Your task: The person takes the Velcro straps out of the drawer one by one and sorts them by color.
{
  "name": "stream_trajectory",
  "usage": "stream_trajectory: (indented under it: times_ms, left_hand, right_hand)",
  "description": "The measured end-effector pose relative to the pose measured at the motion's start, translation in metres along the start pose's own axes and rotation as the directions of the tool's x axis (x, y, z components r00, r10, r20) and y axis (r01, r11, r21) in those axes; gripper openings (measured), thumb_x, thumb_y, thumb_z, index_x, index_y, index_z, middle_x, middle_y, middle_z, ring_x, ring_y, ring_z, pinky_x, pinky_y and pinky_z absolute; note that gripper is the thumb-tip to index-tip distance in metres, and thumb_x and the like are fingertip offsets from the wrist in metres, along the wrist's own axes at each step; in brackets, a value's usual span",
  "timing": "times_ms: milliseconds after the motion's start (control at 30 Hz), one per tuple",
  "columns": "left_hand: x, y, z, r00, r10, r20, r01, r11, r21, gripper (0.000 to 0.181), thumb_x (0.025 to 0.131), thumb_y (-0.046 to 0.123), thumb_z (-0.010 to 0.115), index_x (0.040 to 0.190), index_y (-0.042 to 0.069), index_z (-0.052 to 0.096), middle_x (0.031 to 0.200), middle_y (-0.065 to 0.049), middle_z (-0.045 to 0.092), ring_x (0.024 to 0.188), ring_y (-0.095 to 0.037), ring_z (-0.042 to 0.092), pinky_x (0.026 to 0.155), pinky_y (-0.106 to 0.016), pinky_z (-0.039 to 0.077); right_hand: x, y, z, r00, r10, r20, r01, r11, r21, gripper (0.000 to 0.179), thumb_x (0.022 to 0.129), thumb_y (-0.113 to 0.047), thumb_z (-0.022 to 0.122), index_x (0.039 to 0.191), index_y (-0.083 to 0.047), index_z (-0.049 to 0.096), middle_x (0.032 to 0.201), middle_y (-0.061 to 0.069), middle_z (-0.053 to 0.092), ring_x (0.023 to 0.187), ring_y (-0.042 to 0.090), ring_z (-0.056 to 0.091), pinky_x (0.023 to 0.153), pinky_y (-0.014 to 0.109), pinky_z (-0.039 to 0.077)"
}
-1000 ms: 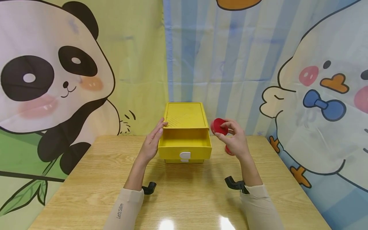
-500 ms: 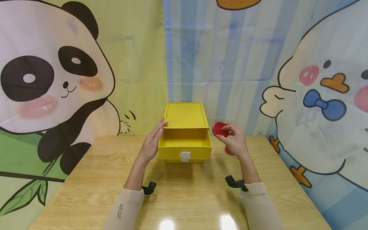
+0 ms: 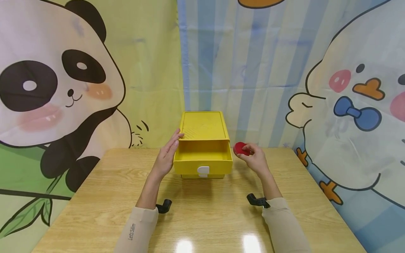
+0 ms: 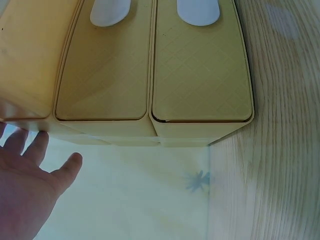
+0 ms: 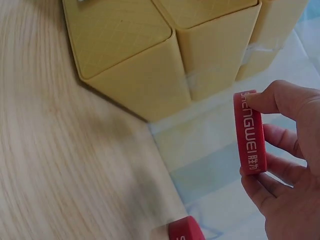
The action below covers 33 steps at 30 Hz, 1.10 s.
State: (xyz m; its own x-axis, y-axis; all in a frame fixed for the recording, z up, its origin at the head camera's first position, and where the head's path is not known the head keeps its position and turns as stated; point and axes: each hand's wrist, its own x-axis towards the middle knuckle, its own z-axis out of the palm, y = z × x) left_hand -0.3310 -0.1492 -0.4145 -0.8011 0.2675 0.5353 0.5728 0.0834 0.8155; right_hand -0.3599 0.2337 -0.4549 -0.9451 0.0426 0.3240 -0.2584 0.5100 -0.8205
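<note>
A yellow drawer unit (image 3: 204, 125) stands at the back middle of the table, its upper drawer (image 3: 203, 167) pulled out with nothing visible inside. My left hand (image 3: 165, 158) lies along the unit's left side with straight fingers, the tips at its top edge. To the right of the unit, my right hand (image 3: 254, 158) pinches a round red roll (image 5: 248, 132) with white lettering, thumb on one edge and fingers on the other. The roll is held off the table. In the right wrist view a second red roll (image 5: 185, 229) sits on the table below; the hand hides it in the head view.
The wooden table (image 3: 202, 218) meets cartoon-printed cloth hangings at the back and both sides. White pull tabs (image 3: 203, 170) mark the drawer fronts. A black wrist mount (image 3: 164, 206) shows at each forearm.
My right hand has lowered somewhat with the red roll, beside the drawer unit. The second roll has gone out of sight in the head view. My left hand stays put.
</note>
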Motion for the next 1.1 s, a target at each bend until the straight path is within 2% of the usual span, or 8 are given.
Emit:
stream_trajectory:
  times_ms: [367,600,833,1100]
  left_hand:
    - [0.0,0.002,0.001,1.0,-0.004,-0.001,0.004,1.0,0.001,0.044,0.116,0.032,0.032,0.152,0.013,0.051,0.175,-0.001,0.018,0.162,-0.012,0.014,0.132,-0.047,0.014]
    - [0.0,0.001,0.001,1.0,-0.002,-0.002,0.002,1.0,0.002,0.044,0.116,0.031,0.032,0.152,0.013,0.051,0.175,0.002,0.019,0.161,-0.012,0.015,0.132,-0.047,0.014]
    - [0.0,0.001,0.0,1.0,0.002,-0.005,-0.002,1.0,-0.005,0.044,0.116,0.031,0.032,0.152,0.013,0.051,0.175,0.0,0.019,0.161,-0.011,0.015,0.132,-0.046,0.014]
    - [0.0,0.0,0.0,1.0,0.001,-0.004,-0.001,1.0,-0.005,0.044,0.116,0.032,0.032,0.152,0.013,0.051,0.175,0.001,0.019,0.161,-0.011,0.014,0.132,-0.046,0.014]
  right_hand:
    - [-0.001,0.009,0.001,1.0,-0.011,-0.002,0.011,0.999,-0.035,0.032,0.089,-0.019,0.084,0.11,-0.001,0.068,0.127,0.02,0.064,0.12,0.04,0.059,0.1,0.052,0.054]
    - [-0.001,0.015,0.005,1.0,-0.012,-0.017,0.011,0.996,-0.091,0.031,0.089,-0.016,0.084,0.111,0.0,0.069,0.129,0.021,0.064,0.118,0.04,0.059,0.101,0.053,0.054]
    - [0.001,0.021,0.011,1.0,-0.019,0.016,0.021,0.987,-0.162,0.034,0.09,-0.013,0.081,0.117,0.003,0.068,0.133,0.024,0.063,0.121,0.04,0.057,0.104,0.053,0.053]
    - [-0.003,0.024,0.013,0.999,0.001,0.035,0.005,0.987,-0.161,0.034,0.09,-0.01,0.08,0.119,0.004,0.067,0.13,0.025,0.064,0.12,0.041,0.059,0.105,0.055,0.052]
